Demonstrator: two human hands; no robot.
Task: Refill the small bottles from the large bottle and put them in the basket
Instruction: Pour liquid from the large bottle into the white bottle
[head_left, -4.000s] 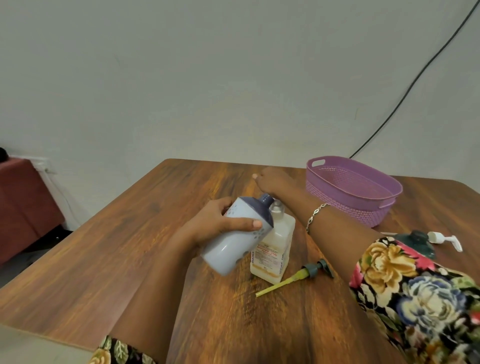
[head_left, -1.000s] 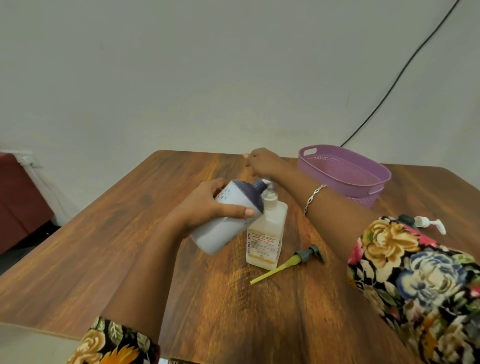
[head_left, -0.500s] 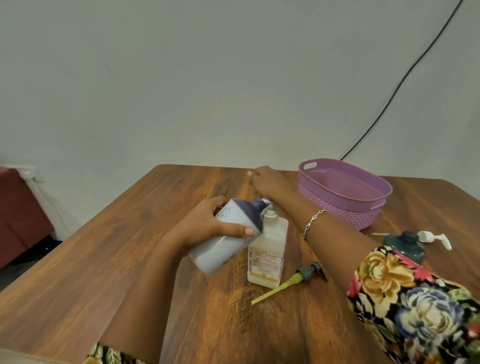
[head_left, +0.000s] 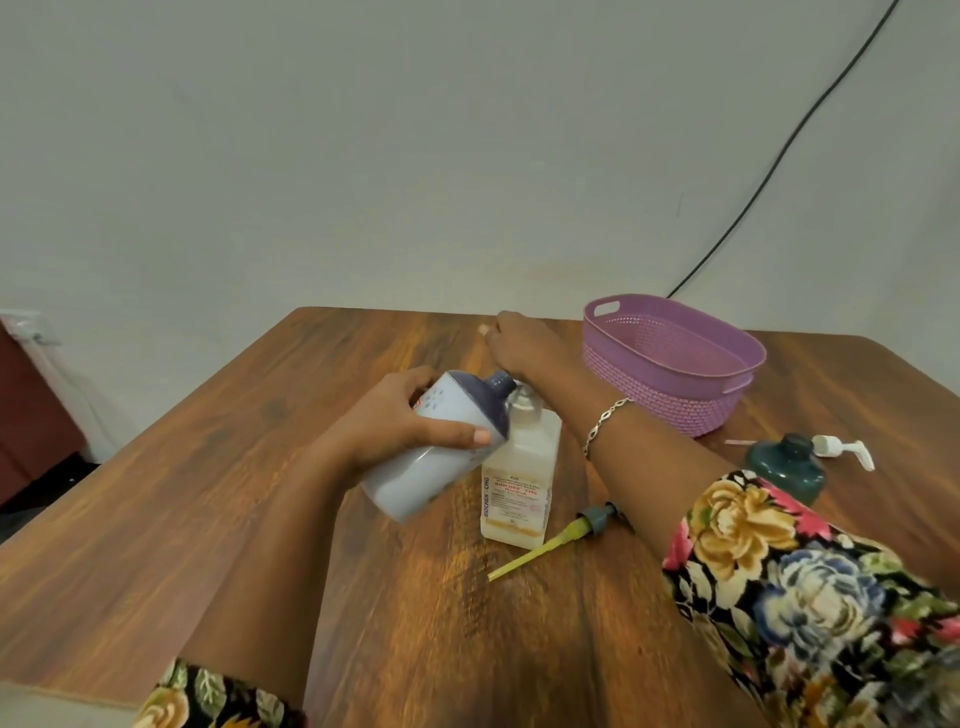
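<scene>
My left hand (head_left: 395, 426) grips the large white bottle (head_left: 415, 478) with the dark purple top. The bottle is tilted, and its neck meets the open mouth of a small clear bottle (head_left: 519, 488) that stands upright on the table, with pale liquid at its bottom. My right hand (head_left: 524, 348) rests on the table just behind the two bottles, back of the hand up and fingers hidden. A purple basket (head_left: 675, 364) with nothing inside stands at the back right.
A pump head with a yellow-green tube (head_left: 545, 545) lies on the wooden table (head_left: 208, 519) right of the clear bottle. A small dark green bottle (head_left: 787, 467) stands at the right with a white pump (head_left: 841, 449) lying behind it. A black cable runs down the wall.
Both hands and the bottles keep the same pose throughout; only the camera's view shifts a little.
</scene>
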